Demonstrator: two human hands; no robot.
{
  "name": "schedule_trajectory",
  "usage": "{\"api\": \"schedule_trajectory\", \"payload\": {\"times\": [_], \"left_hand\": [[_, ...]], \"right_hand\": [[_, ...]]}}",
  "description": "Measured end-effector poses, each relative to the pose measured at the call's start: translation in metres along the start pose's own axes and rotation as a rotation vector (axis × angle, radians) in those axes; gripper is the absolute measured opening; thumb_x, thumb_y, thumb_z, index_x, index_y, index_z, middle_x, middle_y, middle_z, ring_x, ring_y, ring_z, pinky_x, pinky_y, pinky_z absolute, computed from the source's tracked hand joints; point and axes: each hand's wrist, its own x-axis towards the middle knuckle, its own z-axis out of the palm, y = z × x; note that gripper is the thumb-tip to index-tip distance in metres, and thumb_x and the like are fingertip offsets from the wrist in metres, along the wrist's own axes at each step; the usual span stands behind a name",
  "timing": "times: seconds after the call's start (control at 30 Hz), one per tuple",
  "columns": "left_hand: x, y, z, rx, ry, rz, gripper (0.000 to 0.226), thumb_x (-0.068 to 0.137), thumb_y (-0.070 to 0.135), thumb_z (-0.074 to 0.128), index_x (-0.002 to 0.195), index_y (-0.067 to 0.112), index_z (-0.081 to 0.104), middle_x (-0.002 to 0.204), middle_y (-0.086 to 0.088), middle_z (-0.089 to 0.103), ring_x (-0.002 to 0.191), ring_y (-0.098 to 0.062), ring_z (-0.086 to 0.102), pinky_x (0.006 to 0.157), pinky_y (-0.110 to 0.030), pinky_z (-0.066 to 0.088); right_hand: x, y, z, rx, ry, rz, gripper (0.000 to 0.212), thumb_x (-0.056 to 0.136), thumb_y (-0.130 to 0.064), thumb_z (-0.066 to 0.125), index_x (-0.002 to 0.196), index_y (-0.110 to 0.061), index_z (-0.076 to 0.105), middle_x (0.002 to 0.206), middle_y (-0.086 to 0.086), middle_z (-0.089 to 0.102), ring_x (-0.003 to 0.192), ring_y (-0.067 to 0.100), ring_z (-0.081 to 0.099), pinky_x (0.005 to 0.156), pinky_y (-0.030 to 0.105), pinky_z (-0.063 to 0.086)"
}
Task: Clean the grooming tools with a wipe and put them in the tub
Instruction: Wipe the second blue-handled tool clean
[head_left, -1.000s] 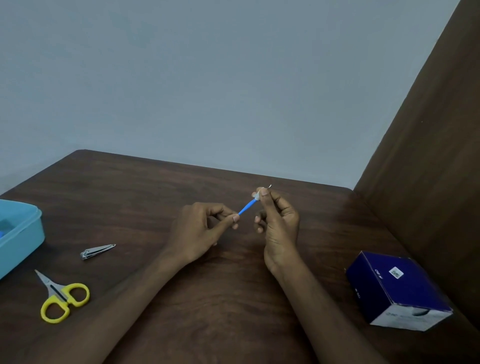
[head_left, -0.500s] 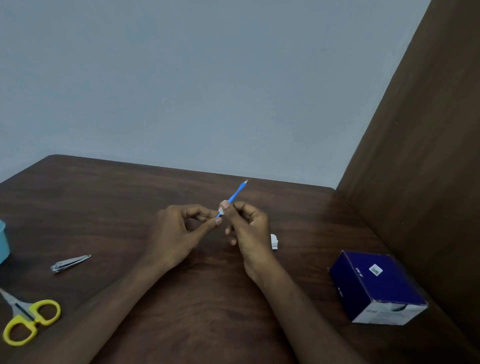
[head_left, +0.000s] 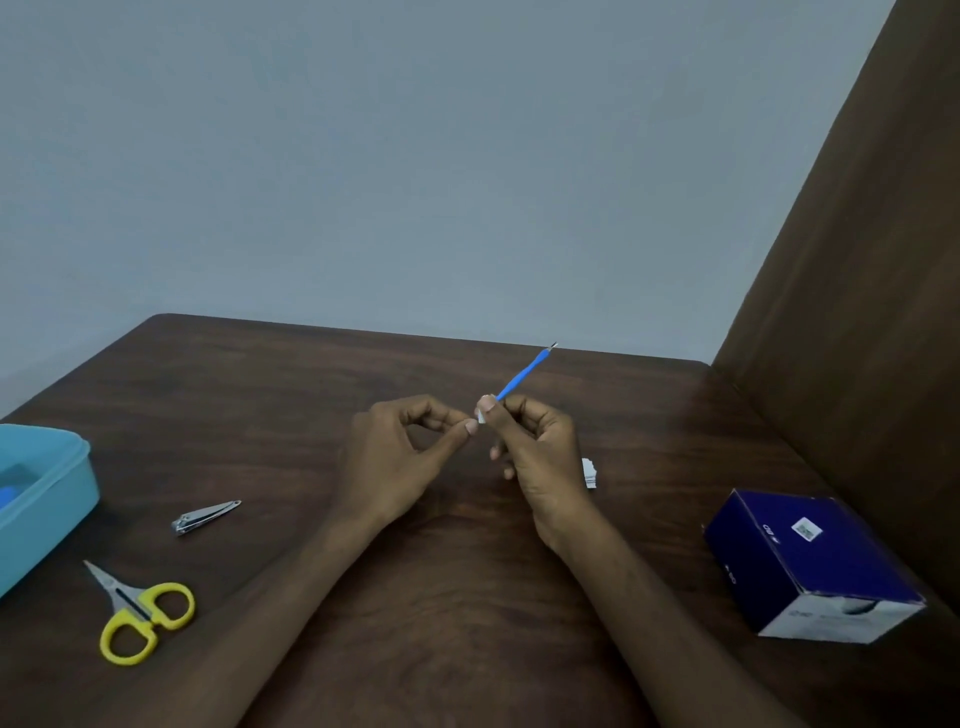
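My right hand pinches a small white wipe round the lower end of a thin blue cuticle tool. The tool's metal tip points up and to the right. My left hand sits just left of it, thumb and forefinger pinched at the tool's lower end beside the wipe. A light blue tub stands at the left edge with something blue inside. A silver nail clipper and yellow-handled scissors lie on the table between the tub and my left arm.
A dark blue box sits at the right, near a brown wall panel. A small white scrap lies on the dark wooden table behind my right hand. A grey wall runs along the table's far edge.
My right hand with the wipe has slid from the tool's tip down to its lower end, so the blue shaft now sticks out above it. The view shifted sideways and back.
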Motion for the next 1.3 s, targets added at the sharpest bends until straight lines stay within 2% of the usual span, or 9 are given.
{"api": "schedule_trajectory", "payload": {"times": [0.13,0.23,0.37,0.43,0.57,0.73,0.93,1.2,1.3], "left_hand": [[0.002,-0.002,-0.002,-0.084,0.108,-0.012,0.020,0.088,0.053,0.068,0.101,0.044,0.081,0.083,0.021,0.079,0.057,-0.017,0.068,0.057,-0.040,0.058],[0.001,0.000,-0.003,-0.123,0.108,-0.016,0.026,0.091,0.062,0.067,0.110,0.050,0.080,0.077,0.008,0.080,0.051,-0.017,0.061,0.053,-0.041,0.054],[0.000,0.003,-0.001,-0.156,0.105,-0.047,0.011,0.091,0.050,0.081,0.098,0.042,0.084,0.080,0.019,0.080,0.064,-0.002,0.074,0.061,-0.036,0.060],[0.002,0.000,0.000,-0.188,0.109,-0.059,0.003,0.091,0.039,0.085,0.092,0.037,0.085,0.080,0.019,0.080,0.072,-0.001,0.077,0.067,-0.034,0.062],[0.011,-0.011,0.003,-0.376,0.189,-0.179,0.007,0.092,0.033,0.085,0.087,0.028,0.085,0.081,0.010,0.081,0.071,-0.002,0.071,0.070,-0.034,0.057],[0.013,-0.008,0.003,-0.540,0.209,-0.267,0.008,0.098,0.024,0.079,0.093,0.022,0.084,0.091,0.002,0.084,0.067,-0.008,0.065,0.060,-0.021,0.053],[0.011,-0.005,0.003,-0.584,0.122,-0.234,0.014,0.105,0.015,0.069,0.102,0.012,0.082,0.103,0.004,0.084,0.082,-0.009,0.073,0.053,-0.021,0.049],[0.011,-0.004,0.001,-0.554,0.146,-0.206,0.017,0.107,0.016,0.064,0.107,0.009,0.080,0.108,0.001,0.083,0.056,-0.004,0.056,0.050,-0.019,0.046],[0.010,-0.001,0.000,-0.542,0.197,-0.222,0.016,0.108,0.017,0.065,0.103,0.012,0.079,0.108,0.004,0.082,0.055,-0.002,0.056,0.049,-0.018,0.045]], "right_hand": [[0.001,0.004,0.001,-0.104,-0.045,-0.054,0.025,0.102,-0.029,0.071,0.088,-0.008,0.074,0.094,0.001,0.081,0.054,0.008,0.053,0.052,0.024,0.040],[-0.002,0.011,0.004,-0.368,-0.171,-0.184,0.026,0.101,-0.034,0.072,0.084,-0.015,0.069,0.072,0.003,0.073,0.051,0.010,0.061,0.058,0.033,0.049],[-0.008,0.013,0.005,-0.551,-0.200,-0.308,0.021,0.098,-0.032,0.075,0.081,-0.023,0.066,0.056,-0.003,0.066,0.050,0.027,0.065,0.057,0.041,0.051],[-0.008,0.012,0.006,-0.538,-0.202,-0.311,0.020,0.098,-0.033,0.075,0.081,-0.027,0.067,0.056,-0.003,0.065,0.049,0.030,0.064,0.054,0.040,0.050],[-0.003,0.012,0.007,-0.451,-0.149,-0.212,0.014,0.098,-0.033,0.076,0.086,-0.026,0.073,0.076,-0.011,0.077,0.046,0.010,0.065,0.057,0.030,0.051],[0.000,0.014,0.005,-0.352,-0.128,-0.151,0.013,0.098,-0.031,0.077,0.086,-0.024,0.075,0.084,-0.006,0.080,0.048,0.012,0.063,0.057,0.031,0.052],[-0.001,0.010,0.004,-0.253,-0.099,-0.127,0.013,0.097,-0.027,0.078,0.087,-0.019,0.078,0.085,-0.003,0.079,0.052,0.014,0.061,0.058,0.032,0.051],[-0.001,0.012,0.004,-0.220,-0.123,-0.118,0.011,0.095,-0.030,0.080,0.089,-0.021,0.081,0.088,-0.004,0.081,0.056,0.019,0.064,0.060,0.040,0.054],[-0.001,0.009,0.005,-0.179,-0.053,-0.139,0.009,0.096,-0.030,0.080,0.092,-0.022,0.083,0.090,-0.007,0.082,0.056,0.015,0.065,0.060,0.041,0.055]]}}
